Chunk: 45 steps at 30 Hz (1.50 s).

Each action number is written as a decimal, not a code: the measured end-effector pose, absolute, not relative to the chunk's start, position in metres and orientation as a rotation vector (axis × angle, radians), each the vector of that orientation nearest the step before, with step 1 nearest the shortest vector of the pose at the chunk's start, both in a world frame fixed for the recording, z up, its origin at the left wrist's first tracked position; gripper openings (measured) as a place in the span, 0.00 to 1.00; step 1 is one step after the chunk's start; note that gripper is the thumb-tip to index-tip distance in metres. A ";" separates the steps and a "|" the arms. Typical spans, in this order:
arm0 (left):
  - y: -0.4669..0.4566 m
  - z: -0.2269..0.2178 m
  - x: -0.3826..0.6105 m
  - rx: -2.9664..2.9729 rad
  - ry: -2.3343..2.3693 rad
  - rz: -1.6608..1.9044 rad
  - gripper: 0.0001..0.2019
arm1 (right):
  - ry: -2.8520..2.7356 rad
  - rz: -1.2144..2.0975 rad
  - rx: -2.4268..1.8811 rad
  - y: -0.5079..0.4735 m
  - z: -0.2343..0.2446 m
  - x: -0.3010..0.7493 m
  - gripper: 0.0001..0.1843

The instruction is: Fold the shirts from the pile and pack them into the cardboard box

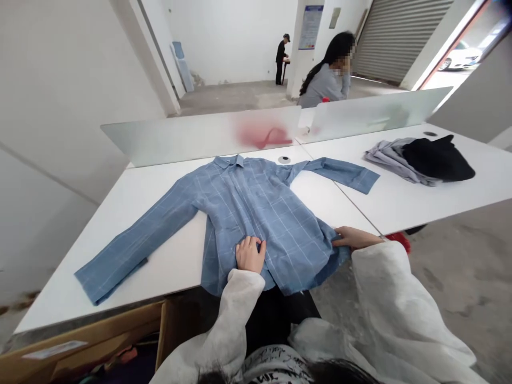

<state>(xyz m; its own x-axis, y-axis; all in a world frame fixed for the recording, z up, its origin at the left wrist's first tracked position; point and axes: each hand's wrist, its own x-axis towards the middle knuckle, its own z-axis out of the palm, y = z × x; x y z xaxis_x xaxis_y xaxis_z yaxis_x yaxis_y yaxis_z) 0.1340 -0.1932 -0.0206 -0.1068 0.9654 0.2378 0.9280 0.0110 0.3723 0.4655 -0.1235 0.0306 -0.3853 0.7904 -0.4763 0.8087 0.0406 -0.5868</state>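
Observation:
A blue checked long-sleeved shirt [256, 208] lies front up across the white table, its collar towards the divider and its hem hanging over the near edge. One sleeve stretches to the near left, the other to the right over the table seam. My left hand [250, 254] rests on the lower front near the button line, fingers curled and closed on the cloth. At the shirt's lower right side, my right hand [354, 238] pinches the side edge between thumb and fingers; part of the grip is hidden by the fabric.
A black cap [440, 159] lies on folded grey clothing [394, 157] at the right. Frosted dividers [208, 133] line the table's back. An open cardboard box [120, 325] holding cloth stands below left. A seated person [326, 80] is beyond the divider; another person [280, 61] stands farther back.

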 end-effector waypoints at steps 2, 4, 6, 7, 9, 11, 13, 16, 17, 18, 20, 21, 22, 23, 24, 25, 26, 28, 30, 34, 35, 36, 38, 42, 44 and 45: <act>-0.193 -0.023 0.133 2.057 2.179 0.702 0.11 | 2.215 -1.387 1.595 -0.125 0.029 0.474 0.29; -0.193 -0.027 0.133 2.071 2.187 0.739 0.12 | 2.142 -1.415 1.525 -0.122 0.029 0.479 0.31; -0.193 -0.030 0.134 2.072 2.212 0.799 0.12 | 2.091 -1.446 1.433 -0.116 0.029 0.481 0.31; -0.193 -0.031 0.134 2.068 2.230 0.827 0.12 | 2.068 -1.459 1.379 -0.113 0.030 0.481 0.31; -0.193 -0.033 0.136 2.060 2.275 0.857 0.12 | 2.015 -1.449 1.294 -0.106 0.032 0.479 0.28; -0.193 -0.033 0.137 2.062 2.304 0.846 0.11 | 1.948 -1.391 1.244 -0.101 0.034 0.479 0.25; -0.194 -0.032 0.137 2.064 2.309 0.828 0.11 | 1.937 -1.261 1.202 -0.097 0.038 0.478 0.20; -0.194 -0.030 0.136 2.045 2.313 0.811 0.11 | 2.149 -0.741 1.200 -0.094 0.053 0.472 0.17; -0.194 -0.030 0.136 2.035 2.314 0.803 0.12 | 2.254 -0.505 1.217 -0.094 0.062 0.465 0.16; -0.193 -0.029 0.137 2.026 2.307 0.795 0.13 | 2.363 -0.281 1.224 -0.094 0.073 0.456 0.14; -0.192 -0.027 0.138 1.993 2.277 0.795 0.13 | 2.576 0.048 1.188 -0.094 0.096 0.429 0.15; -0.192 -0.025 0.139 1.959 2.250 0.811 0.13 | 2.690 0.129 1.125 -0.094 0.107 0.410 0.15; -0.192 -0.023 0.140 1.907 2.205 0.844 0.13 | 2.805 0.179 1.040 -0.092 0.117 0.389 0.15; -0.194 -0.021 0.139 1.834 2.136 0.901 0.12 | 2.919 0.212 0.945 -0.089 0.124 0.366 0.16; -0.197 -0.018 0.136 1.745 2.053 0.977 0.11 | 3.035 0.229 0.853 -0.085 0.127 0.343 0.17; -0.202 -0.015 0.132 1.648 1.969 1.062 0.11 | 3.140 0.235 0.770 -0.079 0.126 0.319 0.19; -0.210 -0.012 0.124 1.560 1.901 1.140 0.12 | 3.223 0.222 0.686 -0.072 0.120 0.296 0.21; -0.233 -0.010 0.101 1.433 1.902 1.269 0.13 | 3.314 0.167 0.545 -0.056 0.098 0.256 0.24; -0.265 -0.012 0.072 1.361 2.114 1.342 0.15 | 3.328 0.137 0.539 -0.038 0.066 0.226 0.27; -0.323 -0.036 0.032 1.035 2.479 1.342 0.23 | 3.200 0.053 0.930 -0.007 0.003 0.199 0.33; -0.330 -0.044 0.030 0.917 2.463 1.357 0.25 | 3.154 0.018 0.997 -0.002 -0.009 0.198 0.33; -0.334 -0.051 0.032 0.807 2.410 1.397 0.27 | 3.119 -0.012 1.036 0.002 -0.017 0.197 0.33; -0.331 -0.062 0.042 0.657 2.261 1.511 0.29 | 3.094 -0.042 1.053 0.006 -0.027 0.198 0.32; -0.313 -0.065 0.059 0.667 2.119 1.520 0.25 | 3.100 -0.034 1.075 0.008 -0.029 0.198 0.32; -0.312 -0.060 0.054 0.693 2.131 1.485 0.25 | 3.094 -0.024 1.105 0.009 -0.029 0.196 0.32; -0.313 -0.058 0.049 0.668 2.140 1.496 0.26 | 3.090 -0.020 1.120 0.011 -0.029 0.195 0.32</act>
